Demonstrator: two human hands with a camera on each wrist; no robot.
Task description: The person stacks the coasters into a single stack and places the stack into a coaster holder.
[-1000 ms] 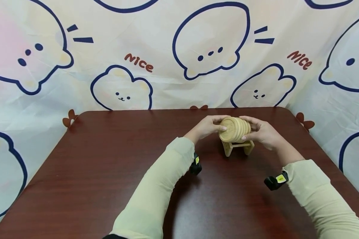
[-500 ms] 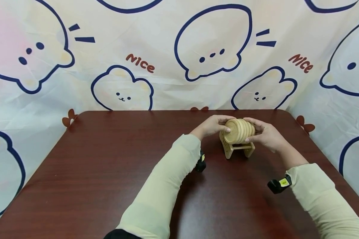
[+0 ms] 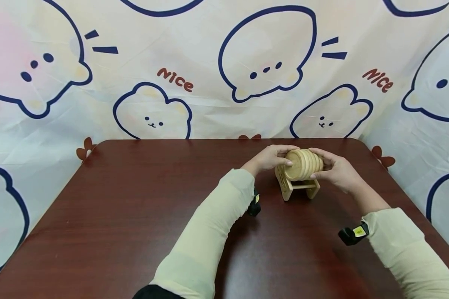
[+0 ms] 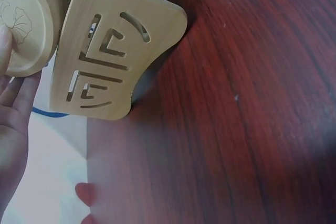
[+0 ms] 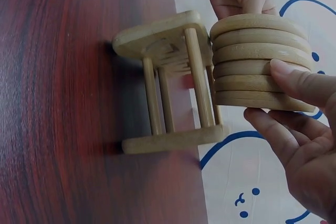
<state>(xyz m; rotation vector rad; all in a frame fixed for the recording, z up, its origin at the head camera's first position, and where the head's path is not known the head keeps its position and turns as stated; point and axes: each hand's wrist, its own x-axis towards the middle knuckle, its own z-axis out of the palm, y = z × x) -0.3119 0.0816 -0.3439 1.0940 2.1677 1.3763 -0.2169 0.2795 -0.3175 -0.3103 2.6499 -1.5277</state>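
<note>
Between my two hands is a stack of round wooden coasters [image 3: 303,165], lying on its side over a wooden coaster rack [image 3: 284,185]. My left hand [image 3: 269,159] holds the stack's left end, its thumb on the face of the end coaster [image 4: 31,51], which carries a thin flower outline. At the right end my right hand [image 3: 336,169] grips the stack, thumb on the coasters' edges and fingers against the end [image 5: 294,145]. The rack stands on the table; its side panel [image 4: 105,80] has cut-out slots, and round bars [image 5: 197,77] join its two sides.
The dark red-brown table [image 3: 134,207] reaches back to a pale cloth backdrop [image 3: 205,112] with cartoon drawings. A black wrist camera [image 3: 353,234] sits at the right cuff, another black camera [image 3: 254,205] below the left one. The rack is near the table's far right part.
Both hands have shifted to the right with the coaster stack, so more of the rack's left side panel shows. The rack stays standing in about the same place.
</note>
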